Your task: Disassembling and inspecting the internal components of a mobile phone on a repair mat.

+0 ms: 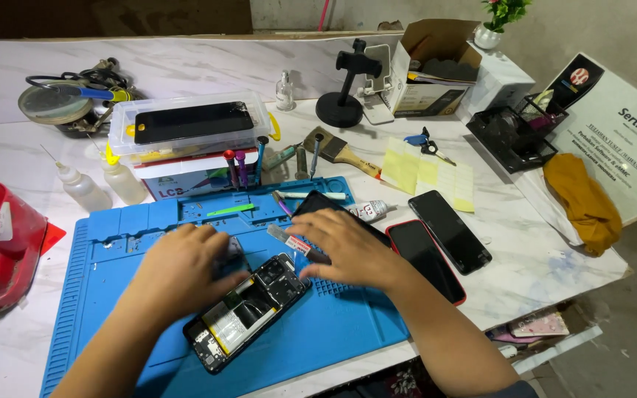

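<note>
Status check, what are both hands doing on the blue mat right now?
Left hand resting on opened black phone, its insides showing. Right hand beside it, over a small white tube; grip unclear. Blue silicone mat underneath.

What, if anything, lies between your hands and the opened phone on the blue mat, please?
Nothing visible does. The left hand rests at the upper edge of the opened phone, and the right hand sits by its top corner, holding a small tube. The blue mat around the phone is bare.

Both hands point(259, 265) on opened phone point(248, 309), blue mat point(333, 332), marble table point(540, 273)
</note>
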